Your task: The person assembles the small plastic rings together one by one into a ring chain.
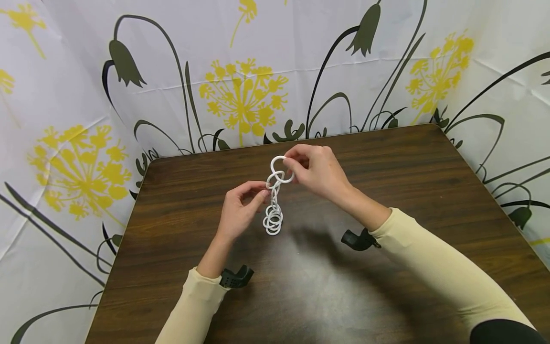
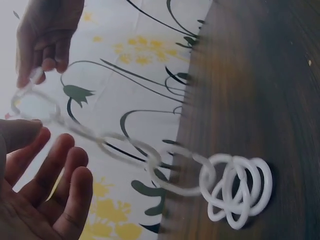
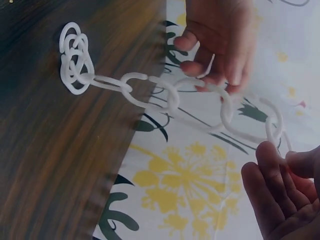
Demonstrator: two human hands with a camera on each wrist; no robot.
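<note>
A chain of white split rings (image 1: 275, 210) hangs down to the tabletop, where its lower rings lie in a small heap (image 2: 260, 182). Between thumb and fingers, my right hand (image 1: 320, 169) pinches the top ring (image 1: 273, 165). My left hand (image 1: 240, 210), lower and to the left, pinches a ring (image 1: 269, 177) linked just beneath it. Several linked rings (image 3: 150, 107) stretch from the hands to the heap (image 3: 75, 60) in the right wrist view. Small gaps show in some of them. Fingertips partly hide the held rings.
A dark brown wood-grain table (image 1: 180, 191) lies under the hands. Behind and beside it hangs a white curtain (image 1: 292, 62) with yellow and dark green flowers. Each wrist carries a black camera mount (image 1: 358, 240); pale sleeves cover the forearms.
</note>
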